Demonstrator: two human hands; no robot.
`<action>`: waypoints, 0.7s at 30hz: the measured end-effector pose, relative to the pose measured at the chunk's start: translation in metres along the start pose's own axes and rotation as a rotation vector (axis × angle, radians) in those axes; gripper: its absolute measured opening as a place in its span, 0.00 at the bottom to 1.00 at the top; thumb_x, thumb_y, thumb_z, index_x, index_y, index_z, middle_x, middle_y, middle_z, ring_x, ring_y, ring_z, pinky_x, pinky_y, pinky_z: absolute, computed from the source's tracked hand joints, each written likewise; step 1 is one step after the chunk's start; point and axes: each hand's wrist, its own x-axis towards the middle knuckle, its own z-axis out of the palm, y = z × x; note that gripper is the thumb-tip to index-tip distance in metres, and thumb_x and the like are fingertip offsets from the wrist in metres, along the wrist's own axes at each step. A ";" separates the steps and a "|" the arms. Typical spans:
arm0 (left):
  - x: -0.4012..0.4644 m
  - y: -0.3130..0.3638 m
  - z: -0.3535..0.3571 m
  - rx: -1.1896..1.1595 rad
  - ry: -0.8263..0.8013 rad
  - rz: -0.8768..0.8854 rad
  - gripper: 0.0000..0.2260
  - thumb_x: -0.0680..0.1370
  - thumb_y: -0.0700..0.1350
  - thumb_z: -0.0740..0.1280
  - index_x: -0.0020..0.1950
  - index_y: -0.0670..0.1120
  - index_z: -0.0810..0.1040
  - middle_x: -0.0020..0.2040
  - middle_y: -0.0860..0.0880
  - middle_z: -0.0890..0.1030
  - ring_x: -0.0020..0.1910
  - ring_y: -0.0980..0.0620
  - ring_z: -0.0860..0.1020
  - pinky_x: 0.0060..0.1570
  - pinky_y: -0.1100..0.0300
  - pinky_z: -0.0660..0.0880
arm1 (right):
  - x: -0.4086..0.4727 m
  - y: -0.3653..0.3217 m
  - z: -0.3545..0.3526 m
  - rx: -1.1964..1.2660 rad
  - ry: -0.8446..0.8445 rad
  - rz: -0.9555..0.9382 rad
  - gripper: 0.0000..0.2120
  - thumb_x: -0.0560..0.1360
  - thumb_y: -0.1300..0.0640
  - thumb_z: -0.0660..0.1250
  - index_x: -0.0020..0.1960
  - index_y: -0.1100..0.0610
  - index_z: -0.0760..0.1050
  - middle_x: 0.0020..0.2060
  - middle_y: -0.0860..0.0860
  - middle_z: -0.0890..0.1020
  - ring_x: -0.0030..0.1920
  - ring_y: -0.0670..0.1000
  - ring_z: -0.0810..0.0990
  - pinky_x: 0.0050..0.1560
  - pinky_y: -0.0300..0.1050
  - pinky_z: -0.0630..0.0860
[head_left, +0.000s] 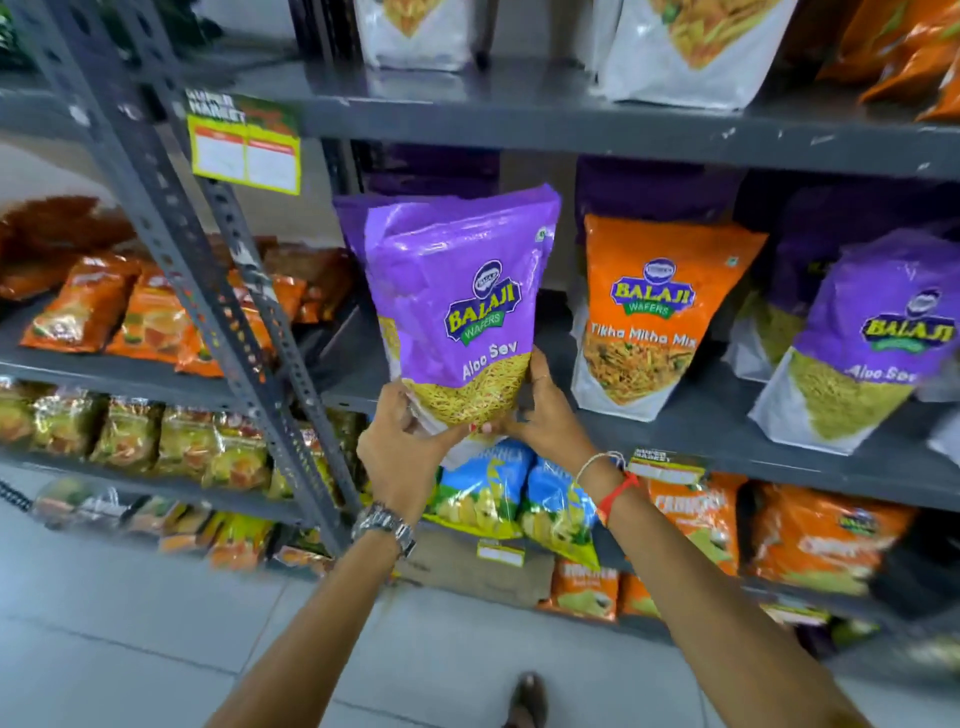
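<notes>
A purple Aloo Sev snack bag (457, 291) stands upright in front of the middle shelf (727, 441), held at its bottom by both my hands. My left hand (400, 452) grips the lower left corner, with a metal watch on its wrist. My right hand (545, 421) grips the lower right edge, fingers curled along the side of the bag, with thread bands on its wrist. The bag's base sits at about the level of the shelf's front edge.
An orange Tikha Mitha Mix bag (654, 317) and another purple Aloo Sev bag (862, 353) stand on the same shelf to the right. A grey slotted upright (208, 291) rises at the left. Blue bags (514, 493) and orange packets fill lower shelves. Tiled floor (156, 623) below.
</notes>
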 end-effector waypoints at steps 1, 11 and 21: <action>0.001 -0.005 0.008 0.006 -0.006 -0.007 0.30 0.52 0.54 0.79 0.50 0.58 0.73 0.41 0.54 0.84 0.44 0.49 0.83 0.46 0.43 0.80 | 0.002 0.009 -0.002 0.020 0.002 0.020 0.46 0.63 0.73 0.76 0.72 0.59 0.55 0.58 0.40 0.72 0.55 0.25 0.72 0.57 0.36 0.75; 0.036 -0.017 0.074 0.236 0.043 -0.030 0.30 0.56 0.48 0.80 0.54 0.42 0.73 0.36 0.43 0.80 0.36 0.42 0.80 0.37 0.53 0.77 | 0.043 0.062 -0.026 0.081 0.061 0.104 0.49 0.61 0.61 0.78 0.75 0.57 0.54 0.64 0.51 0.74 0.67 0.50 0.72 0.69 0.57 0.71; 0.056 -0.043 0.107 0.171 0.079 -0.066 0.34 0.61 0.48 0.78 0.62 0.44 0.68 0.54 0.41 0.81 0.53 0.44 0.80 0.51 0.54 0.78 | 0.051 0.083 -0.016 -0.055 0.249 0.064 0.40 0.72 0.55 0.73 0.77 0.53 0.55 0.70 0.46 0.71 0.71 0.49 0.69 0.69 0.57 0.70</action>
